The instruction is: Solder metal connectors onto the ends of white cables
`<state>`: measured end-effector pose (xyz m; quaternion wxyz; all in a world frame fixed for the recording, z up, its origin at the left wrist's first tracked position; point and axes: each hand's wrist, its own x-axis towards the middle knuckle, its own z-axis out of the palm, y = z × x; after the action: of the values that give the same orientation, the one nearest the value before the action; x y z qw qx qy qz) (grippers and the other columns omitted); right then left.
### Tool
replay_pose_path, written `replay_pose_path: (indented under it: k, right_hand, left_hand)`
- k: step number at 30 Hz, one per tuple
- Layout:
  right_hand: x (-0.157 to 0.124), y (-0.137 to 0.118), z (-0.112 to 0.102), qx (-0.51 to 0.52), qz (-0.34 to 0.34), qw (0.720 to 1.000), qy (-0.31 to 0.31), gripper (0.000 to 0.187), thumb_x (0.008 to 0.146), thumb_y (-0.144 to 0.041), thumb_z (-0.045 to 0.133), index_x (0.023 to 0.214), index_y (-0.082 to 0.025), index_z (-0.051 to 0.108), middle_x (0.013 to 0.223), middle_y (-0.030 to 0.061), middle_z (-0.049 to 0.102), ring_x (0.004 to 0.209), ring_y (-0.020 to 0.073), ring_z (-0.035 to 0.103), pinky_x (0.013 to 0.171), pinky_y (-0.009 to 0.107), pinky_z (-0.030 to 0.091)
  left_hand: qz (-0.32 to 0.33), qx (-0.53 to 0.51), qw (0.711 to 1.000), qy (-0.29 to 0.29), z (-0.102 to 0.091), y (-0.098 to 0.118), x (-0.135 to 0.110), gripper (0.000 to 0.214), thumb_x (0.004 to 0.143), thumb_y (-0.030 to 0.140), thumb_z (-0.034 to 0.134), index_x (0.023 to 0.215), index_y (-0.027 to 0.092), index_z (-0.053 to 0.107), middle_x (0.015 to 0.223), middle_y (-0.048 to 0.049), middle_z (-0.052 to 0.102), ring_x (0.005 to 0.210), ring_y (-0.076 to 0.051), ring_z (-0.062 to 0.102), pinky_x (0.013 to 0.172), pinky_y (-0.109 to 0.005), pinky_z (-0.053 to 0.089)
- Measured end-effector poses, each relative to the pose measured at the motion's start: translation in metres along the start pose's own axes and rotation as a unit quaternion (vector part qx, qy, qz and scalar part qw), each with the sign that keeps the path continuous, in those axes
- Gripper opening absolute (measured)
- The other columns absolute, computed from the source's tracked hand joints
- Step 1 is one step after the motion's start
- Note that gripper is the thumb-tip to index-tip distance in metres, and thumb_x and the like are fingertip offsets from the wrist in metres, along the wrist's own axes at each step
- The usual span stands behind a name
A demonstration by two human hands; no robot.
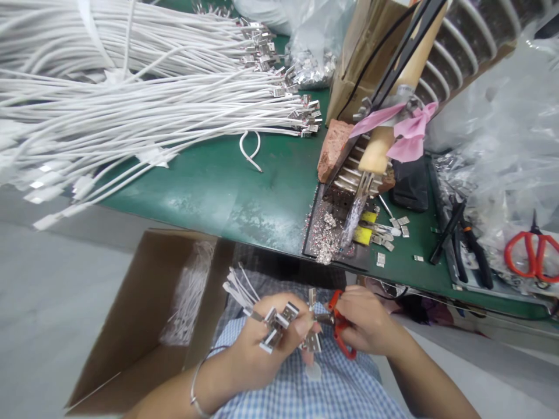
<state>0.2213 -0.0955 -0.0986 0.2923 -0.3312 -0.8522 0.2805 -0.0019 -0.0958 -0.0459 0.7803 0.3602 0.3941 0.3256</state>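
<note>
My left hand [257, 343] is closed around a small bunch of white cables with metal connector shells [276, 326] at their ends, held over my lap. My right hand [369, 323] grips red-handled pliers [338, 326], whose jaws meet one connector shell beside my left fingers. A thin bracelet circles my left wrist.
A big pile of white cables [144, 93] with metal ends covers the green table [227, 186]. A soldering fixture with a wooden handle [384, 148], a brick, solder scraps, black pliers [463, 247] and red scissors [530, 250] lie at the right. An open cardboard box [144, 326] stands at my left.
</note>
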Motion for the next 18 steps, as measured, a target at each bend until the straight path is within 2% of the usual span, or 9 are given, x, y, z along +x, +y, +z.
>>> replay_pose_path:
  k: [11, 18]
  right_hand:
    - [0.0017, -0.0006, 0.0007, 0.006, -0.008, 1.0, 0.005, 0.015, 0.087, -0.013, 0.048, 0.076, -0.022, 0.052, 0.057, -0.0023, 0.057, 0.05, 0.013, 0.047, 0.053, 0.029, 0.029]
    - [0.0036, -0.0011, -0.0011, 0.006, -0.012, 1.0, 0.01, 0.015, 0.084, -0.01, 0.047, 0.076, -0.022, 0.05, 0.056, -0.0034, 0.055, 0.049, 0.0128, 0.044, 0.052, 0.029, 0.028]
  left_hand:
    - [0.026, 0.053, 0.998, -0.011, -0.0035, -0.0038, -0.0012, 0.042, 0.09, 0.055, 0.062, 0.075, 0.016, 0.06, 0.051, -0.0029, 0.067, 0.039, -0.01, 0.054, 0.042, -0.019, 0.035]
    - [0.009, 0.03, 1.0, -0.003, -0.002, -0.0019, -0.0016, 0.044, 0.087, 0.057, 0.065, 0.074, 0.015, 0.06, 0.051, -0.0023, 0.066, 0.042, -0.012, 0.059, 0.042, -0.017, 0.039]
